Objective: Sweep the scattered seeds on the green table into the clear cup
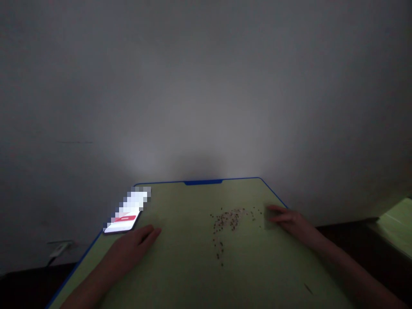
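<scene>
My left hand [137,243] rests on the light table beside a lit phone [128,216], with its thumb a little apart from the fingers and nothing seen in it. To the right of the middle lies a scatter of small dark bits, like seeds or grains [230,219], with paler specks among them. A thin trail of the dark bits runs toward the near side. Right of the scatter, my right hand [288,218] pinches a small, flat, greyish card-like piece [268,218]. Motion blur and dim light hide its exact kind.
The table [183,274] has a blue edge and stands against a grey wall [206,94]. A dark sliver-like mark [308,288] shows near the front right. A white plug or adapter [61,249] is low on the left, and a pale lit surface [397,225] at far right.
</scene>
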### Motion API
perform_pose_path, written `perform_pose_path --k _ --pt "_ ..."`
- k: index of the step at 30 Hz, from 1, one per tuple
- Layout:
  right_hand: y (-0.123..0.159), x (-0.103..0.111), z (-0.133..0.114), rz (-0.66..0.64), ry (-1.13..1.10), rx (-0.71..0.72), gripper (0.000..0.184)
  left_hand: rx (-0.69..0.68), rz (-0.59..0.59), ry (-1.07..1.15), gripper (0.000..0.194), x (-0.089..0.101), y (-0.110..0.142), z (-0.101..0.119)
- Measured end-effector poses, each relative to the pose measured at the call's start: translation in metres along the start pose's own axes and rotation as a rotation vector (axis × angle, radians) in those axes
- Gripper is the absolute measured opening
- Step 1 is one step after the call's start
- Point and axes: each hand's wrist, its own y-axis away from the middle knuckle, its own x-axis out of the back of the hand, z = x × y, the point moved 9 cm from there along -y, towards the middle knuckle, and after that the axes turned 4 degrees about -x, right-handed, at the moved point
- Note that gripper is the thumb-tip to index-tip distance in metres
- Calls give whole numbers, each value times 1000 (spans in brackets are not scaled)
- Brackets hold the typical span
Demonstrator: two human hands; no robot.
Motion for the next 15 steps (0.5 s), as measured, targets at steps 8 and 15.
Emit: perform_pose_path --k 8,15 --pt "-45 -49 -57 -100 42 184 22 4 27 33 48 4 3 3" --pt "-65 -31 -104 -95 146 271 28 -1 32 19 44 4 4 5"
